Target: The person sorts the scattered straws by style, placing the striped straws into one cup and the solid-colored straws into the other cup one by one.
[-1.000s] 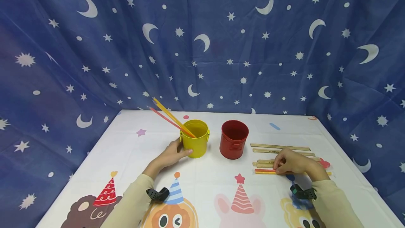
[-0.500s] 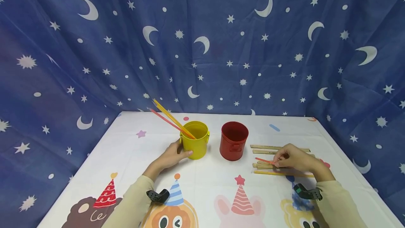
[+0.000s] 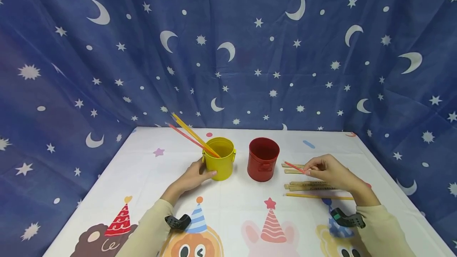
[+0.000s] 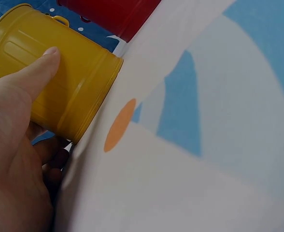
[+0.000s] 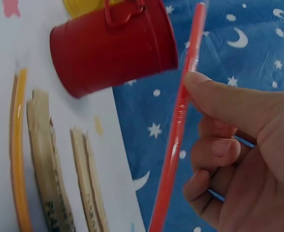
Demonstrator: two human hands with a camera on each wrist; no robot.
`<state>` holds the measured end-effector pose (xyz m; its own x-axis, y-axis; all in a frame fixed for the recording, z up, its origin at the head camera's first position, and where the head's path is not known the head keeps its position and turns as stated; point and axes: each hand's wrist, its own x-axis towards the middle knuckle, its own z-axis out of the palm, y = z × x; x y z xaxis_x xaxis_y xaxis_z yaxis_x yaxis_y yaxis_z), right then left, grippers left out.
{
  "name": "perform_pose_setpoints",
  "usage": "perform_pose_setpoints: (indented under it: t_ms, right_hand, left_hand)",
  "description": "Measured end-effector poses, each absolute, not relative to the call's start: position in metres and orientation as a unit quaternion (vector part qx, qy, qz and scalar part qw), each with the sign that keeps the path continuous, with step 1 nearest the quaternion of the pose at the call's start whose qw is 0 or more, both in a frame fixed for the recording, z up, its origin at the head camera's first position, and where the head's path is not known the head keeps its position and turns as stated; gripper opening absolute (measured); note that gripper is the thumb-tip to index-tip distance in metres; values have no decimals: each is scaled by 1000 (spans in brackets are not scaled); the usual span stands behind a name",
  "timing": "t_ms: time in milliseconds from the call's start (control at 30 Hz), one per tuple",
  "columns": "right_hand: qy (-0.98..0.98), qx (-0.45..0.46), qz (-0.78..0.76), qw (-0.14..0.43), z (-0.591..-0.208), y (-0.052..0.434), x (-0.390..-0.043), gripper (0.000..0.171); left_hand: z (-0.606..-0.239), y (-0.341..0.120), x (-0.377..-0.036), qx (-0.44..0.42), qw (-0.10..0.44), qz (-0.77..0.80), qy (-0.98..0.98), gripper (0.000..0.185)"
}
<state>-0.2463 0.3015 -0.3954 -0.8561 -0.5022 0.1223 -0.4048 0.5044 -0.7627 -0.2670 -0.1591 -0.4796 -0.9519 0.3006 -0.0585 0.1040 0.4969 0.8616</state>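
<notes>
My right hand (image 3: 326,171) pinches a red drinking straw (image 5: 178,121) in a clear wrapper, raised over the paper-wrapped straws. The left hand (image 3: 194,175) grips a small yellow bucket (image 3: 223,167), thumb on its front and fingers round the far side. Two kinds of straws, yellow (image 3: 189,132) and red (image 3: 187,137), lean out of that bucket to the left. Beside it stands a red bucket (image 3: 262,165), whose visible inside shows nothing. A yellow straw (image 3: 314,196) lies on the table, in front of several paper-wrapped straws (image 3: 307,186).
More paper-wrapped straws (image 5: 89,179) lie farther back, partly hidden by my right hand in the head view. A white tablecloth (image 3: 235,209) with cartoon animals covers the table. Behind hangs a blue curtain (image 3: 250,98) with moons and stars.
My right hand has picked the red straw up from beside the yellow one and carried it up and back over the paper-wrapped straws. The left hand keeps its grip on the yellow bucket.
</notes>
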Motion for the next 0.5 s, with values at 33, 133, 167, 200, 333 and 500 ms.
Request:
perform_pose_setpoints:
  t_ms: [33,133,167,200,333,500]
  right_hand:
    - [865,-266,-424,45,-394,300,-245,9]
    - [860,-271,-431,12,-390,294,-242,7]
    - [859,-271,-433,3,-388,292,-241,6]
    - [858,-271,-436,-7,-386,290,-239,6]
    - [854,-267,-446,-33,-379,280,-234,6]
    - [839,-247,-483,-46,-370,270,-228,9]
  left_hand:
    - [-480,-159,-267,118,101,488,859,97]
    - [-479,-160,-267,121,100,489,858,98]
    - [-479,-160,-266,120,101,488,858,98]
    - [-478,-160,-266,119,101,488,859,99]
    - [-479,-161,-266,112,92,486,862,99]
    - [-481,-161,-267,119,92,482,863,97]
